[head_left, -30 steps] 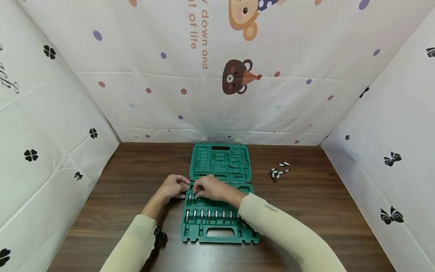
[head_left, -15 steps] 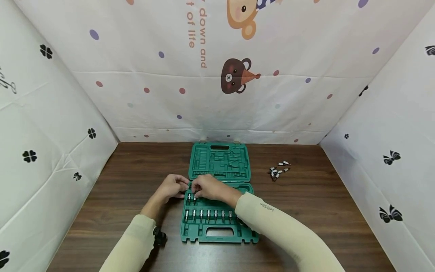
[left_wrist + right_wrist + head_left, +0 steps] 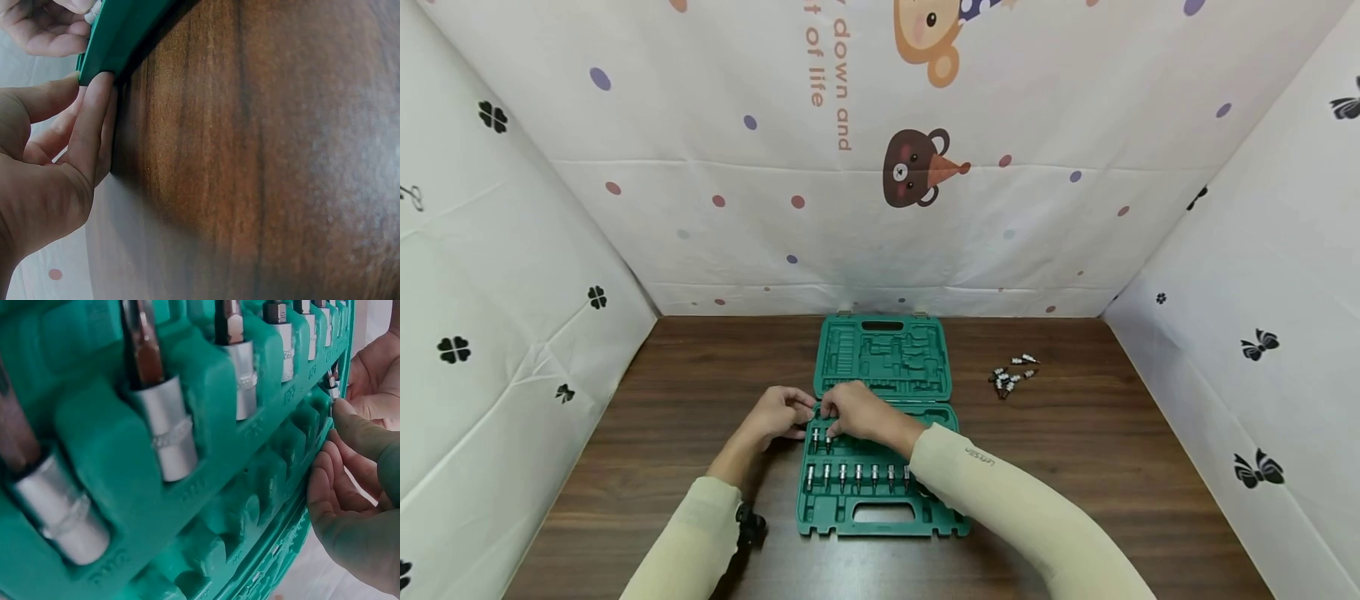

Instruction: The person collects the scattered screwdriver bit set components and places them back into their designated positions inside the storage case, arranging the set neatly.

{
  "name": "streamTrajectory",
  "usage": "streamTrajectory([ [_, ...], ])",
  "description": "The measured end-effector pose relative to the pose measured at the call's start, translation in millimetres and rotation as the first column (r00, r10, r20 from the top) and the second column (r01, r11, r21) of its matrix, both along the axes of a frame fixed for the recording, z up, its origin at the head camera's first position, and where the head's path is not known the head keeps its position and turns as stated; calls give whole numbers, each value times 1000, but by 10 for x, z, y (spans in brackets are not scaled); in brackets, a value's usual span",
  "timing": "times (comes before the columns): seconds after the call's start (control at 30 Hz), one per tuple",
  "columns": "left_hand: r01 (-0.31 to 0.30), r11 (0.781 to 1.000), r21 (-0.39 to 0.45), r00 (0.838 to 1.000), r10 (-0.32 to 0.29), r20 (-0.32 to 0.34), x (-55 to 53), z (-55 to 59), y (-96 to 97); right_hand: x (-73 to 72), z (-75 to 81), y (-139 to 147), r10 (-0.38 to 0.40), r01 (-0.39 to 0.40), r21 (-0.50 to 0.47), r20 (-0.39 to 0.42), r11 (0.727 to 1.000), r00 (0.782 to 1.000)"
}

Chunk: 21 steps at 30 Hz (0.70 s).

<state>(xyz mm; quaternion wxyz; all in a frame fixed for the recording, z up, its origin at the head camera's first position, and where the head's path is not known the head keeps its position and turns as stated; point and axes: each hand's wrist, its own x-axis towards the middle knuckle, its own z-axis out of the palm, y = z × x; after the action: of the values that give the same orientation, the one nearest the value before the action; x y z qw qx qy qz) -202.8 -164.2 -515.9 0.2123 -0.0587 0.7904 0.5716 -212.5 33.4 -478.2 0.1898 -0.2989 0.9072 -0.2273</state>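
White cloth (image 3: 700,108) walls go round a brown wood table (image 3: 1037,450). On the back cloth is a brown bear (image 3: 904,169) in a party hat, and dots are all about.

A green case (image 3: 880,452) lies on the table, with its lid (image 3: 883,358) laid back toward the back wall. Two bits (image 3: 816,439) sit in the top row, at its left end. Below them, at least seven bits (image 3: 858,475) stand in a row, silver ends toward the lid. The right arm hides the end of that row. A small pile of loose bits (image 3: 1002,381) lies on the table to the right, well apart from the case.

The left hand (image 3: 778,410) comes in from the left, bent at the wrist. Its thumb and fingers pinch the far left corner of the case, one on each side of the edge.

The right hand (image 3: 859,410) reaches across the case, palm down, with its arm slanting over the right side. Its fingers bend in, and its thumb tip touches the silver end of a top-row bit. I cannot tell if the fingers grip that bit as well. Both arms wear pale yellow sleeves (image 3: 1000,492). A black thing (image 3: 750,523) sits near the left wrist.
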Motion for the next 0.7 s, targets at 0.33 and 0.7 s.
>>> streamTrajectory([
  [0.33,-3,1000,-1,1000,3,-10,-3,3,-4,-9,-17,-34,5,-5,-2,-39,1000,999],
  [0.7,-1,1000,-1,1000,1,-9,9,-3,-8,-27,-63,-27,11,-11,-10,-49,1000,999],
])
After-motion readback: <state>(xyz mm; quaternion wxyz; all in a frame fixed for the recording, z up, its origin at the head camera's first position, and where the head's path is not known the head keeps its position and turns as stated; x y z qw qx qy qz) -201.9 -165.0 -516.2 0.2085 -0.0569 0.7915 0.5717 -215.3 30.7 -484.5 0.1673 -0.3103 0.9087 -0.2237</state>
